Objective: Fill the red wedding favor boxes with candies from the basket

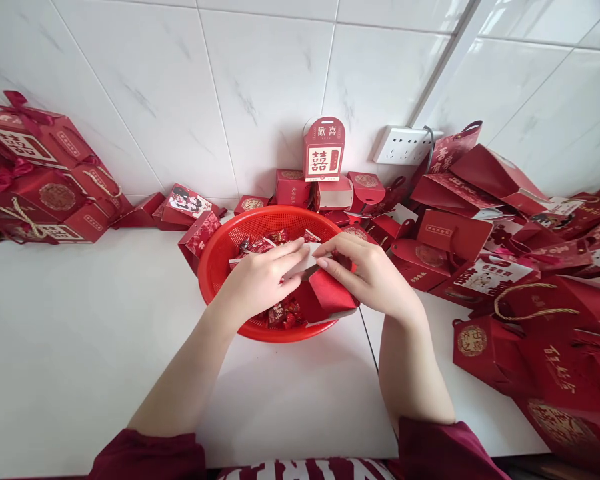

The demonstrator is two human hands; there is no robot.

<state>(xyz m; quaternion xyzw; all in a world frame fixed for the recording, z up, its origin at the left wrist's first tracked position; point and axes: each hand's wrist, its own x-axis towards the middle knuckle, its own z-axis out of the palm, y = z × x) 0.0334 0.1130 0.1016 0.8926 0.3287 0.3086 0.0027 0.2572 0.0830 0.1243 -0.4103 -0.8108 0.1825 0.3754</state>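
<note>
Both hands meet over a red plastic basket [215,303] in the middle of the white table. Between them is a red cardboard gift box [330,293], tilted, with its pale inner side showing at the top. My left hand [265,277] grips the box's near left part, fingers lying along its pale flap. My right hand [363,267] pinches the upper right edge with thumb and fingers. Wrapped candies [283,313] lie in the basket under the hands. Part of the box is hidden by my fingers.
Red gift boxes with gold ropes [45,190] are stacked at the left. More red boxes [440,253] and bags crowd the right side. A small upright box [324,148] stands against the tiled wall, near a white power strip [403,145].
</note>
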